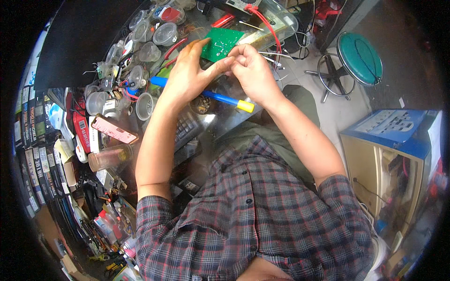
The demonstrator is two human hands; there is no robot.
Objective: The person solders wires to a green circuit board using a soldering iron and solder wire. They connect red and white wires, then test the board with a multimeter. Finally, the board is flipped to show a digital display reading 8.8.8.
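Observation:
A green circuit board (218,45) dotted with solder points is tilted up beyond my hands. My left hand (187,77) grips it at its left and lower edge, the thumb reaching right along the bottom. At the board's lower right corner, my right hand (255,72) is closed in a pinch beside my left thumb tip. What sits between those fingertips is hidden. Beneath both wrists lies a blue stick-shaped tool (218,97) with a yellow end, partly covered by my left hand.
Several clear plastic cups (165,34) with small parts crowd the left of the bench. A phone (115,129) leans there, near a dark keyboard (186,130). Red cables (267,23) hang from an instrument at the back. Right of me stand a green stool (360,58) and a blue-topped cabinet (389,126).

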